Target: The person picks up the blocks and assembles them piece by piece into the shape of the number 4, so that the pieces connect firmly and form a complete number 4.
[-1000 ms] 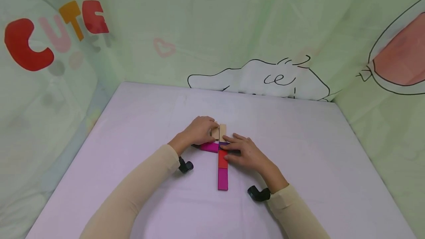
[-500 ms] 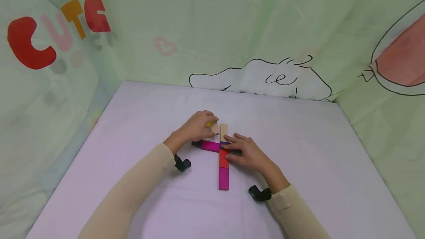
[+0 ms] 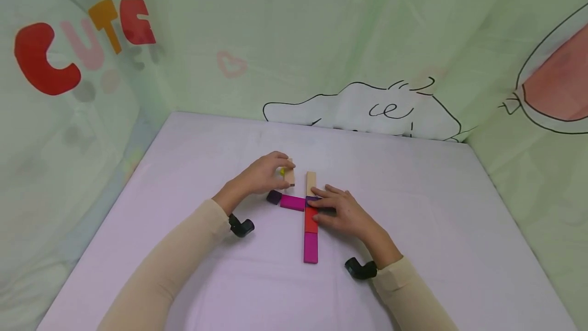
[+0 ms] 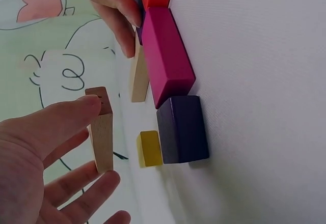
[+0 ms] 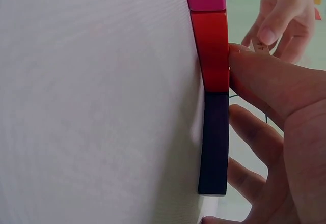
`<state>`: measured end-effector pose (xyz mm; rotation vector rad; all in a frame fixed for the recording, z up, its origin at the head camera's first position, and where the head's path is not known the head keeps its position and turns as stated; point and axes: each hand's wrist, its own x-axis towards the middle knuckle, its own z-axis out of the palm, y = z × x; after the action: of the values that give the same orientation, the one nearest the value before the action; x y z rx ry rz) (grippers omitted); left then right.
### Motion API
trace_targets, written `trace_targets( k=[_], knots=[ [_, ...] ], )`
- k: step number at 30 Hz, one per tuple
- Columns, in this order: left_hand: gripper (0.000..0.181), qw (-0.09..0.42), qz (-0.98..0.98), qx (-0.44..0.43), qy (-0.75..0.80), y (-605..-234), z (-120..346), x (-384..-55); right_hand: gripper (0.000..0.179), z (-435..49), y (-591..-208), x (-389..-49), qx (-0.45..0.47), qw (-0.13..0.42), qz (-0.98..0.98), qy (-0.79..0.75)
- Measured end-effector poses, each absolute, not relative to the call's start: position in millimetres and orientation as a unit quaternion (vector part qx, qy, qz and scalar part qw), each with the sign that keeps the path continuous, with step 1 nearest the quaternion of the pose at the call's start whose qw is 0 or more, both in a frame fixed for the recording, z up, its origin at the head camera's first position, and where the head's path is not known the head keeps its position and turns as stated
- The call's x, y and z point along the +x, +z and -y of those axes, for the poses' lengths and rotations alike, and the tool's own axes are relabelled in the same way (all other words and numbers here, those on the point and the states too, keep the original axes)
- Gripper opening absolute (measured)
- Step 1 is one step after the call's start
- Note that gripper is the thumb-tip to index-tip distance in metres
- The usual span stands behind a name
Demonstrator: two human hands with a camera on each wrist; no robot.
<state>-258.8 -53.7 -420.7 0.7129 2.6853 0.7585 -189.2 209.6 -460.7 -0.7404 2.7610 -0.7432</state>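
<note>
My left hand (image 3: pixel 262 173) pinches a plain wooden block (image 4: pixel 102 137) between thumb and fingertips, raised over the table behind the left arm of a block cross. Relaxed and spread, the fingers of my right hand (image 3: pixel 344 212) touch the cross at its middle, the thumb on the red block (image 3: pixel 311 222). A dark purple block (image 5: pixel 215 142) lies beside that red one, partly under the right hand in the head view. Another plain wooden block (image 3: pixel 311 182) forms the far end. One magenta block (image 3: pixel 292 202) points left and a second magenta block (image 3: pixel 311 247) extends toward me.
A dark blue block (image 4: pixel 184 130) sits at the left end of the cross, with a small yellow block (image 4: pixel 149 148) behind it. White cloth covers the table (image 3: pixel 206 152). A printed curtain (image 3: pixel 294 24) rises along the back and sides.
My left hand has lifted the wooden block away from beside the far wooden block and carried it left, uncovering the dark blue block. The right hand stays in place.
</note>
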Motion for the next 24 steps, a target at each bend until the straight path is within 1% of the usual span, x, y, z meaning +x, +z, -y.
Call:
trace_targets(
  k=[5, 10, 13, 20, 24],
  knots=[
    [0.05, 0.132, -0.922, 0.254, 0.262, -422.3, 61.8, -255.3, 0.041, -209.2, -458.3, -188.5, -0.249, 0.096, -0.931, -0.25],
    [0.05, 0.146, -0.915, 0.252, 0.279, -422.1, 71.2, -253.4, 0.042, -208.9, -455.8, -187.7, -0.239, 0.105, -0.932, -0.251],
    [0.048, 0.162, -0.909, 0.248, 0.294, -421.8, 75.3, -253.1, 0.043, -208.7, -454.9, -187.1, -0.235, 0.11, -0.932, -0.253],
    [0.05, 0.225, -0.894, 0.234, 0.308, -420.4, 73.6, -251.5, 0.043, -209.3, -457.3, -187.5, -0.236, 0.111, -0.932, -0.253],
    [0.052, 0.229, -0.895, 0.244, 0.294, -420.6, 69.8, -251.3, 0.042, -208.4, -458.2, -187.8, -0.236, 0.11, -0.932, -0.251]
  ],
)
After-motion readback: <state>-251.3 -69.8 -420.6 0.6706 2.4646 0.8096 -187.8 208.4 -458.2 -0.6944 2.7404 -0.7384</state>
